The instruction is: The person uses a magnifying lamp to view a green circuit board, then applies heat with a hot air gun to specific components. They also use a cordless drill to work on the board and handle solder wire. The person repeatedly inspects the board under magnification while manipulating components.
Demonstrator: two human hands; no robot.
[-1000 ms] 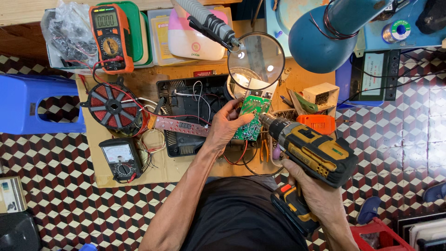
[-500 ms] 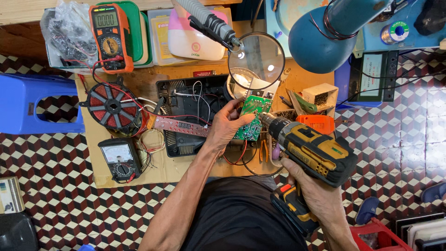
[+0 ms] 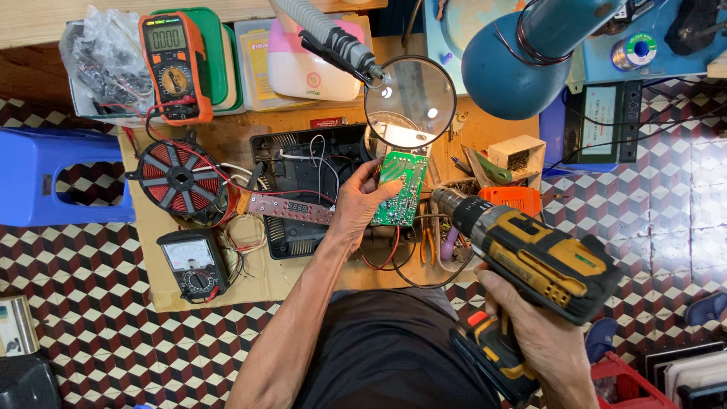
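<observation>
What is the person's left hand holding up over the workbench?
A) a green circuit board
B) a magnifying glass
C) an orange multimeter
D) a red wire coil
A: the left hand grips a green circuit board by its edge, just below the magnifying glass, while the right hand holds a yellow and black cordless drill.

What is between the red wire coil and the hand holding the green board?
In the head view, a long strip board with loose wires lies between the red coil and the left hand holding the green board.
</observation>
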